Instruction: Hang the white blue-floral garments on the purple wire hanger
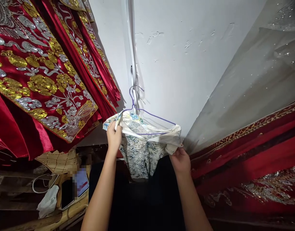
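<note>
Head view: I see left hand point(114, 137) and right hand point(181, 162) pinching left and right sides of white-blue floral fabric garment point(135, 154) on thin purple hanger point(159, 117); uneven tug could slip shoulder off.

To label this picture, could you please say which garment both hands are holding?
The pale floral garment on the purple hanger, held by left hand and right hand; neither touches the red garment at left or red fabric at right.

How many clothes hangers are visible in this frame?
1: the purple hanger, in the patterned garment, between the left hand and the right hand. Others may be hidden by the red embroidered clothing.
</note>
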Demonstrator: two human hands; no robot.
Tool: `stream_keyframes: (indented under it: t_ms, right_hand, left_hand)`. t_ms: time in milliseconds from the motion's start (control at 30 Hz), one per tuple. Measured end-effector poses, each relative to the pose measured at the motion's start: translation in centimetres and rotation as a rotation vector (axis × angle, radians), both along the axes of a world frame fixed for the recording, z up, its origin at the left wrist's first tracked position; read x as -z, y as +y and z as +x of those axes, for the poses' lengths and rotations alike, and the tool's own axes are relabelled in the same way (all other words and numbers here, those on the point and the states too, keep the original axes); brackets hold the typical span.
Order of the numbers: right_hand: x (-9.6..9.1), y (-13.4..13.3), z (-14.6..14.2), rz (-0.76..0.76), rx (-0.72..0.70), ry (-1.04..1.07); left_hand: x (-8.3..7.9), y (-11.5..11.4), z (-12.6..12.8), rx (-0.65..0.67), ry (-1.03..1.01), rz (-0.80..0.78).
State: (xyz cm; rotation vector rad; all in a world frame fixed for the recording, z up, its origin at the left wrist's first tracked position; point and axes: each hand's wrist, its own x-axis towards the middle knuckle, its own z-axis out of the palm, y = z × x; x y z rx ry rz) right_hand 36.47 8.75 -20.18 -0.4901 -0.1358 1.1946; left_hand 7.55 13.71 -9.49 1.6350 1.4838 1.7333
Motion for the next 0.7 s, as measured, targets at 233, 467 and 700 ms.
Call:
stream_keyframes:
  t_ms: [233,467,700]
  right_hand:
    - [2.6,2.8,-2.2,-0.147,-0.077,-0.006]
    - [6.3,1.1,-4.4,-0.240,-0.202,-0.129]
    - [5.5,0.3,-6.6,-0.189,-0.296,-0.245]
  left_hand:
    - [-0.7,-1.5,-1.1,-0.041,-0.015,-0.008]
    - [-0.9,-2.4,-1.1,-0.050,0.053,0.091]
    - [2.5,-2.7,-2.8,-0.044,-0.668,-0.125]
